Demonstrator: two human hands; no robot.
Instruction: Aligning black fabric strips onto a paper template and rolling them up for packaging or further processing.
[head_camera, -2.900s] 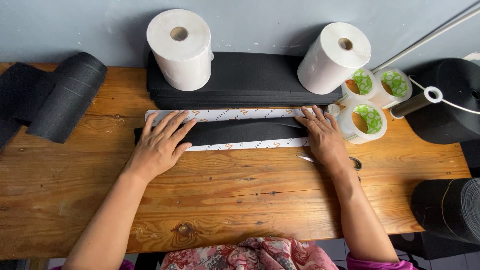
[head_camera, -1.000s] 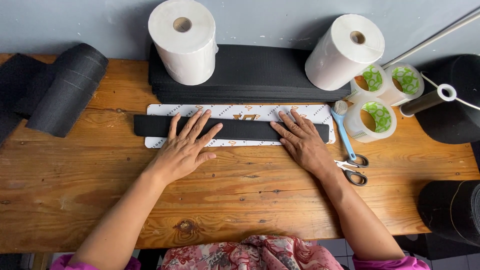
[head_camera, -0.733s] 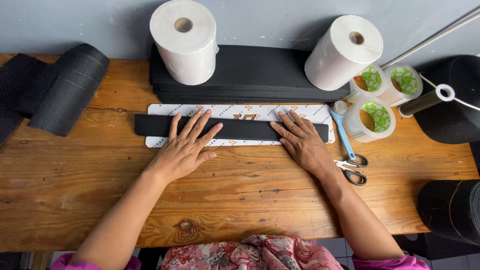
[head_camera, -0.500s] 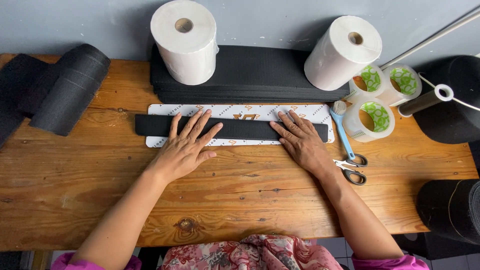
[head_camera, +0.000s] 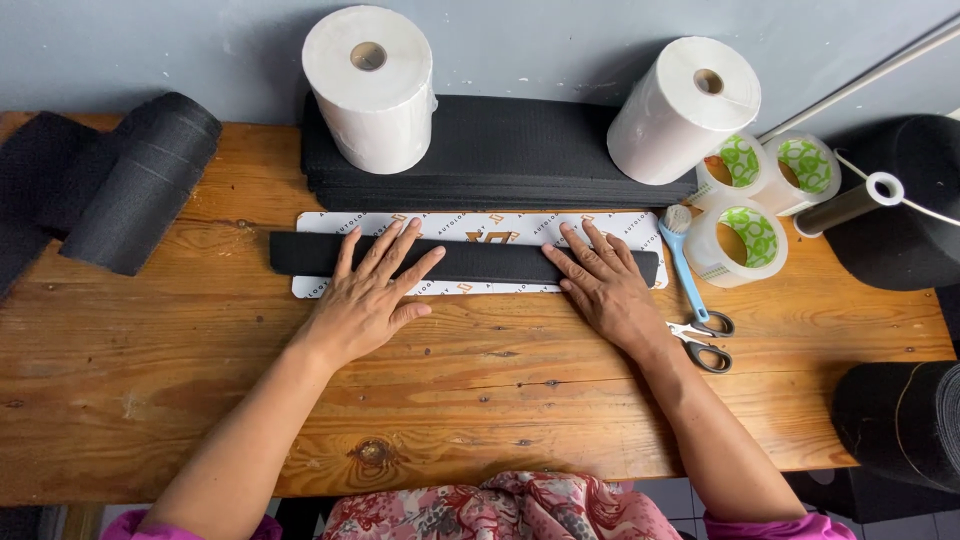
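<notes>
Little had changed from half a second before: both hands stayed put, pressed flat on the strip (head_camera: 480, 260); nearly three seconds back the strip lay lower on its card and the scissors were mostly hidden under the right wrist.

Left hand (head_camera: 368, 300) lay open, fingers spread, palm down on the strip's left half. Right hand (head_camera: 605, 285) was likewise open and flat on the strip's right end. The black strip ran along the middle of a white printed card (head_camera: 520, 226), near the worktop's (head_camera: 200, 400) far edge, its left end overhanging the card.

Scissors (head_camera: 705, 340) lay just beside the right wrist; a blue brush (head_camera: 685, 262) lay between hand and tape rolls (head_camera: 745, 235).

The strip's middle showed between the hands; parts under the palms were hidden. Dark fabric rolls at left (head_camera: 130, 185) and right (head_camera: 900, 420) edges were cut off.
</notes>
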